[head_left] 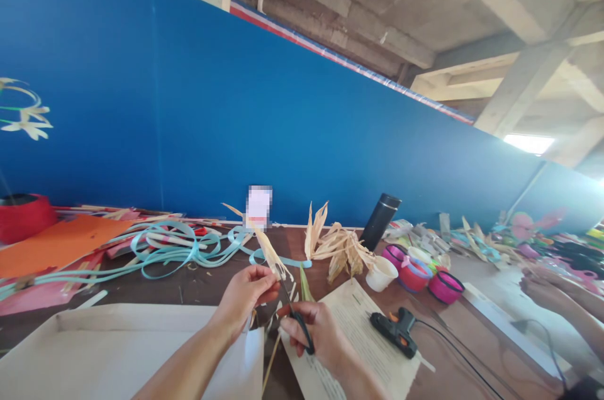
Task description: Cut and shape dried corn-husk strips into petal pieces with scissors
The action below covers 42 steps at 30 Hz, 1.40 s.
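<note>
Behind the table a blue wall [283, 104] fills most of what we see. Below it, the brown table [198, 290] carries a white tray [117, 337] at our near left and a tangle of light-blue ribbons [165, 246] beyond it. A printed sheet [363, 324] lies under our right forearm, with a pile of dried husks [340, 246], a black flask [380, 221] and a glue gun [396, 327] further right. Another person's hand [542, 290] works at the far right edge.

Our left hand [248, 296] is closed in a pinch on a husk strip [268, 249], which rises up and away over the table. Our right hand [316, 334] is closed through the loops of black scissors [299, 321], blades angled up toward the strip's lower end, just beside our left fingertips.

We judge trimming to be the step in hand. A clean cut would call for a taut strip and fingertips clear of the blades.
</note>
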Each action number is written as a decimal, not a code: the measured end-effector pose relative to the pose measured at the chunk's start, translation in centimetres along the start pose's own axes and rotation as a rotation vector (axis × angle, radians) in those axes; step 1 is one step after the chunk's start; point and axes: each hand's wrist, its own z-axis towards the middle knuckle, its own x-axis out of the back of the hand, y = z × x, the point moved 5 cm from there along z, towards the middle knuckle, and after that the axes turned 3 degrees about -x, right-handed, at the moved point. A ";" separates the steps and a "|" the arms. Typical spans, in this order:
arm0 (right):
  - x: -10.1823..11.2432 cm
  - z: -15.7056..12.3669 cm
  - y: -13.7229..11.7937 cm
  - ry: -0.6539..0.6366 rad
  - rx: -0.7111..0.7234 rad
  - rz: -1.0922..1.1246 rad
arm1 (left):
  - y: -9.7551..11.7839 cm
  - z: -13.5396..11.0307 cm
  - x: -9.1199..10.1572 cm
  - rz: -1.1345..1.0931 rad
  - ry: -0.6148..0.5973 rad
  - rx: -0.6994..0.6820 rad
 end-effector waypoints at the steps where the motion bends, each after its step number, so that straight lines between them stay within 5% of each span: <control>1: 0.0 0.0 0.0 -0.001 0.001 0.005 | 0.0 0.0 0.0 -0.002 -0.003 -0.003; 42: 0.0 0.1 0.5 0.038 0.049 0.034 | -0.9 -0.4 -0.7 -0.063 0.074 0.027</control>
